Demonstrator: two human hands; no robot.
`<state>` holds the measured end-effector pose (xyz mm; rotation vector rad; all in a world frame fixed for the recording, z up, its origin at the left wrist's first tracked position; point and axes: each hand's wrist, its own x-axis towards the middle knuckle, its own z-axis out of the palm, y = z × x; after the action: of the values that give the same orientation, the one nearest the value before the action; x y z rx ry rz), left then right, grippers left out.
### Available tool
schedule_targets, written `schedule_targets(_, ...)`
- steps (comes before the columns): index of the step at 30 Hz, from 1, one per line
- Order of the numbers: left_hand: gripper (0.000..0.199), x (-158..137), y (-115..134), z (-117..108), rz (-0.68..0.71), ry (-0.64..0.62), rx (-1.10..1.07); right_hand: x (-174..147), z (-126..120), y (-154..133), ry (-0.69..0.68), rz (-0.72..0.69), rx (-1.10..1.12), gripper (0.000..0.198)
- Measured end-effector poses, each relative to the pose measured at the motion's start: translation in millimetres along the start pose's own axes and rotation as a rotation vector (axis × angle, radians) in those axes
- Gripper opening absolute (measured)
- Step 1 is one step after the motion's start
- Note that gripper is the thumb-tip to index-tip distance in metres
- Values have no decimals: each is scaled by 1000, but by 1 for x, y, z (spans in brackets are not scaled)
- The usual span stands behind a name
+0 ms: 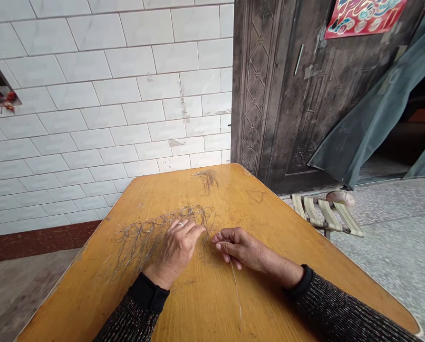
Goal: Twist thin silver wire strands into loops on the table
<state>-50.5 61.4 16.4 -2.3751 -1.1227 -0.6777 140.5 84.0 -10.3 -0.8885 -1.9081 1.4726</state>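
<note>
My right hand (238, 248) pinches a thin metal wire (236, 292) between thumb and forefinger, and the wire's loose tail hangs down towards the near side of the table. My left hand (179, 244) is bent over a row of looped wires (155, 224), its fingers closed at the right part of the row; its fingertips are partly hidden. Between both hands a few fine strands (207, 230) run close together. The row is made of several round loops with long straight ends fanning towards me on the left.
The hands work over a yellow wooden table (205, 308). A small bundle of wires (208, 178) lies near its far edge, and a bent wire piece (255, 195) rests at the right. Beyond are a tiled wall (144, 104), a dark door (269, 95) and a strapped folding stool (324, 213).
</note>
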Motion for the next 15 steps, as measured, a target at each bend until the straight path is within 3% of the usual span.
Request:
schedule_targets(3,20,0,-1,0,-4,18,-7,0,0,-1,-16,6,-8,17)
schedule_targets(15,20,4,12,-6,-34,-117,-18,0,8,-4,-75,22,1,14)
